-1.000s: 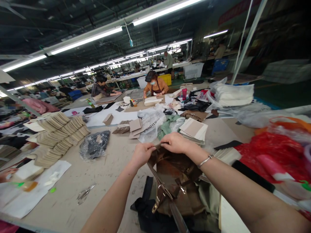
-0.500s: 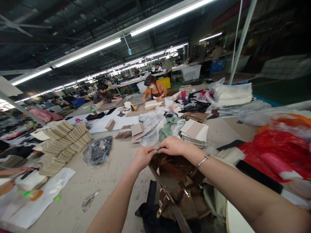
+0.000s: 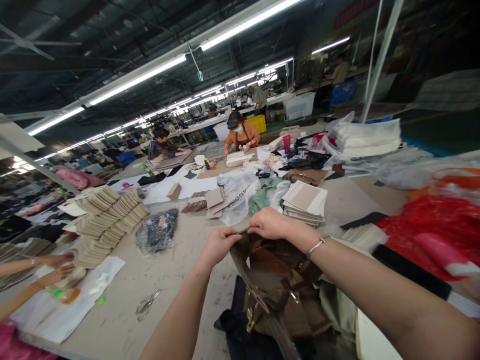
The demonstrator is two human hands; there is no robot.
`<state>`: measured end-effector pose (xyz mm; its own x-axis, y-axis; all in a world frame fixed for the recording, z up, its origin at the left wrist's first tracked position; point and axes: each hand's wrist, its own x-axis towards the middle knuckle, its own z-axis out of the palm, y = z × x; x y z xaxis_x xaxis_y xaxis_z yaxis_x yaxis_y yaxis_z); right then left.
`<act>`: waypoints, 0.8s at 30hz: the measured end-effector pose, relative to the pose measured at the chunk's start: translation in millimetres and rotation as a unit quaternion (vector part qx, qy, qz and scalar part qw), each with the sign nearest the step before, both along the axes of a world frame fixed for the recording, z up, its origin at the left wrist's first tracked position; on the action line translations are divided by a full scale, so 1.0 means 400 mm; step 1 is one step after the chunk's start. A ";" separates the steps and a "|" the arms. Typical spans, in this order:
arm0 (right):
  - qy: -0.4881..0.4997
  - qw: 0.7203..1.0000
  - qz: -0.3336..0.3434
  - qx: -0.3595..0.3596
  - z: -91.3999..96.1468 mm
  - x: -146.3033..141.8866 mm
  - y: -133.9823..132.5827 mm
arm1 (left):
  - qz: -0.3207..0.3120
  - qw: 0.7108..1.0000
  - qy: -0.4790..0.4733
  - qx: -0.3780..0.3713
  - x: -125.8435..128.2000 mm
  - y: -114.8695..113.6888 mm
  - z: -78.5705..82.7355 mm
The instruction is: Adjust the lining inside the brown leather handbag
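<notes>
A brown handbag [image 3: 277, 280] with metal clasps stands before me, its mouth facing up and a strap hanging toward me. My left hand [image 3: 221, 244] pinches the far rim of the bag at its left end. Close beside it, my right hand [image 3: 268, 223] grips the same rim, a silver bangle on that wrist. A short stretch of the edge runs between the two hands. Black fabric [image 3: 240, 330] lies under the bag's left side, and grey-green cloth [image 3: 337, 310] shows at its right. The inside of the bag is partly in shadow.
Scissors [image 3: 148, 305] lie left on the table. Stacked beige pieces [image 3: 108, 225] and a plastic-wrapped black bundle [image 3: 157, 232] stand beyond. A co-worker's hands [image 3: 56, 270] are at far left. Cards [image 3: 304, 202], a black phone-like slab [image 3: 410, 270] and red plastic [image 3: 438, 235] lie right.
The view has shifted slightly, so the table things sit further right. My hands have spread a little apart along the bag's rim. The co-worker's hands at far left have come further into view.
</notes>
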<state>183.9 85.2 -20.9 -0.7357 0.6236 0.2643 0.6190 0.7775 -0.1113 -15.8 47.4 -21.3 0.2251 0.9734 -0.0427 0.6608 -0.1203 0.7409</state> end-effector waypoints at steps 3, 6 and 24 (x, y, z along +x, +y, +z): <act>0.010 1.000 0.016 0.003 -0.010 0.007 0.011 | 0.002 0.998 -0.056 -0.034 -0.005 0.010 -0.008; 0.023 0.999 0.030 -0.027 -0.014 0.021 0.026 | -0.006 0.997 -0.070 -0.040 -0.010 0.016 -0.012; 0.065 0.980 -0.031 -0.185 0.004 0.067 0.011 | -0.181 0.982 0.014 -0.051 -0.011 -0.007 0.063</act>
